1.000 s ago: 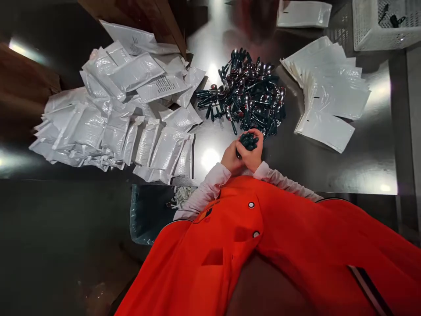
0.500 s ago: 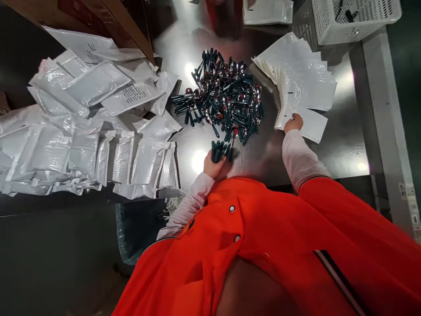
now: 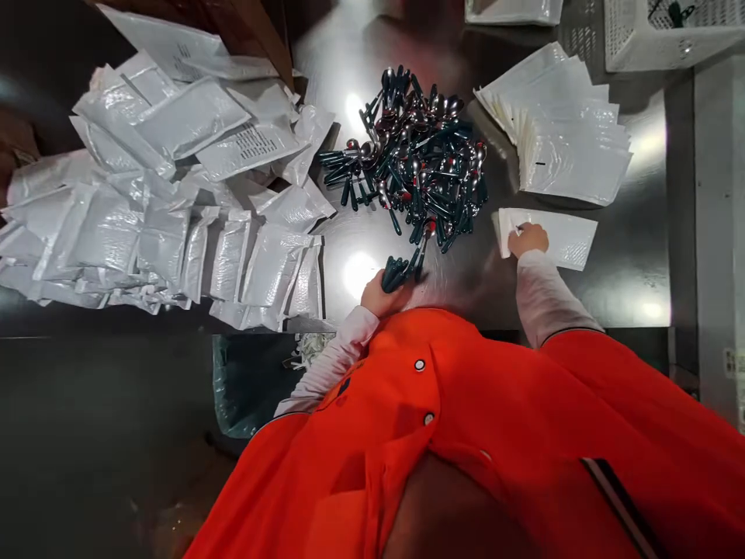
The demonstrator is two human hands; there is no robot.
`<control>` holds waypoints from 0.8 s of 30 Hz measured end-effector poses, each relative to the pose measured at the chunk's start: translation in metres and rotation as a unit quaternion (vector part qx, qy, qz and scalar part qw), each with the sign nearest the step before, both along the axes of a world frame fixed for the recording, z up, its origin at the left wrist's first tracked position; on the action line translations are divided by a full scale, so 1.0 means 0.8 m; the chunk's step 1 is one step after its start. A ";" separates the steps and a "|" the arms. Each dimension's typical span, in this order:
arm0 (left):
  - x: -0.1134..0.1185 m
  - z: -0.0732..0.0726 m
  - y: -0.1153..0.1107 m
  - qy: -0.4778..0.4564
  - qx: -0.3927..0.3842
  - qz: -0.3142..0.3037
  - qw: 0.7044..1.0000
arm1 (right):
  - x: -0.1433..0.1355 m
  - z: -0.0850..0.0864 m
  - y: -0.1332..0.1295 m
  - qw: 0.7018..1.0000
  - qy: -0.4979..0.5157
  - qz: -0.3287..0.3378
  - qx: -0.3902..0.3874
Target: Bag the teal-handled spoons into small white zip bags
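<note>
My left hand [image 3: 379, 293] is closed round a bunch of dark-green-handled spoons [image 3: 396, 273] at the table's near edge, handle ends pointing up and away. Just beyond lies a large heap of the same spoons [image 3: 416, 167], with shiny metal bowls and some red spots. On the right, my right hand [image 3: 529, 239] pinches the left end of a single white bubble mailer [image 3: 573, 239], its fingers at the opening edge. Above that mailer, apart from it, a fanned stack of white mailers [image 3: 576, 147] rests on the table.
Filled white mailers [image 3: 192, 124] are piled over the table's left side, some with printed text. Behind them stands a cardboard box [image 3: 256, 31]. A white perforated basket [image 3: 652, 54] sits at the back right, near more flat mailers [image 3: 512, 11]. A lined bin [image 3: 250, 380] is below the table edge.
My right hand has drawn one mailer off the fanned stack, toward me, leaving a gap. My left hand keeps the spoons, now tilted slightly to the right. The whole view has shifted a little.
</note>
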State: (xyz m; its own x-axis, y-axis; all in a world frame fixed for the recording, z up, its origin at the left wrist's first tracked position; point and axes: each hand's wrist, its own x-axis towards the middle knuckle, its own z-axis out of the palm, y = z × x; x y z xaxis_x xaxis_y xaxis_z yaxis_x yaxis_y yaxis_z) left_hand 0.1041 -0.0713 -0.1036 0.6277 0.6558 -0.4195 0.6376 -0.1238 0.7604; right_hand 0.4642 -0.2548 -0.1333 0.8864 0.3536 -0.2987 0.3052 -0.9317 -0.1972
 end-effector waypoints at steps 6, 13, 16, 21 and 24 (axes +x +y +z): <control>0.036 0.012 -0.013 0.100 0.044 -0.147 0.983 | -0.178 -0.014 0.033 0.984 0.088 0.154 -0.015; 0.053 -0.033 -0.020 0.238 0.106 -0.261 0.930 | -0.235 -0.033 0.059 0.958 0.234 0.145 0.081; 0.048 -0.035 -0.022 0.260 0.141 -0.284 0.912 | -0.221 -0.031 0.061 0.942 0.304 0.098 0.100; 0.056 -0.026 -0.019 0.233 0.126 -0.280 0.923 | -0.221 -0.009 0.063 0.955 0.090 0.256 0.118; 0.064 -0.023 -0.014 0.213 0.085 -0.246 0.942 | -0.226 0.007 0.064 0.942 0.036 0.325 0.073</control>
